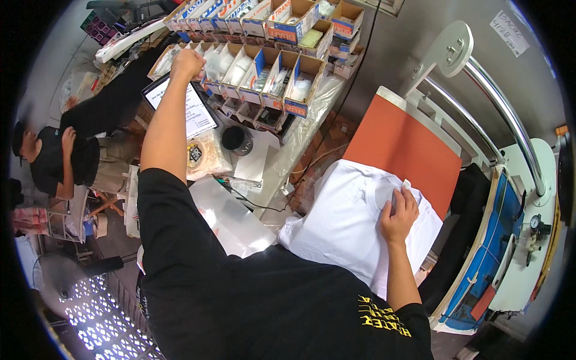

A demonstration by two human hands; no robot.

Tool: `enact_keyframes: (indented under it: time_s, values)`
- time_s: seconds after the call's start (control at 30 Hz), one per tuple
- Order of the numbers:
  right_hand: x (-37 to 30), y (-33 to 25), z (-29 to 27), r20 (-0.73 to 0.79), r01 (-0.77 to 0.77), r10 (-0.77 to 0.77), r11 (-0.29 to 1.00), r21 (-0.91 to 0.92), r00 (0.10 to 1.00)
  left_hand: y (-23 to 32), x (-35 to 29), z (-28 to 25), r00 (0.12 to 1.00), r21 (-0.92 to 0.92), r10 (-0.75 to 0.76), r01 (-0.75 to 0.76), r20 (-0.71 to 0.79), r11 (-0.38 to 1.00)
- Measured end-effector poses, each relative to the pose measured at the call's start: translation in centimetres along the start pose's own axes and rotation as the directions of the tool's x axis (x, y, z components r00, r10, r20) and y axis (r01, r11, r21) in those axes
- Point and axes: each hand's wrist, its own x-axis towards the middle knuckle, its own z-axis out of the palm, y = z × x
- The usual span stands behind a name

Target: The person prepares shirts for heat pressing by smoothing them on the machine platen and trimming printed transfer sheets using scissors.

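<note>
My left hand (188,64) is stretched out to a row of small cardboard bins (249,93) at the far side. Its fingers are curled closed at the bins' edge, and what they pinch, if anything, is hidden. Clear plastic packets (217,65) lie in the bin just right of it. My right hand (400,217) rests on a white T-shirt (348,210) near its collar, fingers apart. A small white tag-like piece (407,184) shows at its fingertips. The shirt lies bunched over the near part of an orange-red heat press pad (402,147).
A tablet (186,111), a dark round container (237,140) and a plastic bag of pale material (207,157) lie below the bins. Clear sheets (231,216) are nearer. Chrome press tubes (510,120) arch at right. Another person (63,156) is at far left.
</note>
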Motion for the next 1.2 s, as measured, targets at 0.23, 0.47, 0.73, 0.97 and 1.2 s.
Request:
enact_keyframes:
  time_s: [0.23,0.47,0.73,0.97,1.2]
  values:
    - [-0.1,0.1,-0.1,0.0,-0.008,0.008,1.0,0.004,1.0,0.8,-2.5,0.2,0.978,0.246,0.193,-0.17,-0.074,0.954]
    - [-0.1,-0.3,-0.7,-0.137,0.022,0.001,0.986,0.166,0.991,1.4,-6.0,-1.8,0.936,0.097,0.306,-0.293,-0.173,0.951]
    - [-2.0,-7.4,-2.8,0.463,-0.503,0.263,0.105,0.858,0.846,10.3,-41.1,15.3,0.369,-0.302,0.926,-0.894,-0.079,0.331]
    - [-6.0,-2.0,-11.5,0.454,-0.486,0.216,0.595,0.641,0.864,11.4,-51.3,17.3,0.599,-0.733,0.759,-0.392,0.255,0.555]
    - [-0.9,5.3,-32.4,-0.382,-0.174,0.163,0.985,0.005,0.91,11.0,-50.3,17.4,0.503,-0.785,0.614,0.267,0.608,0.559]
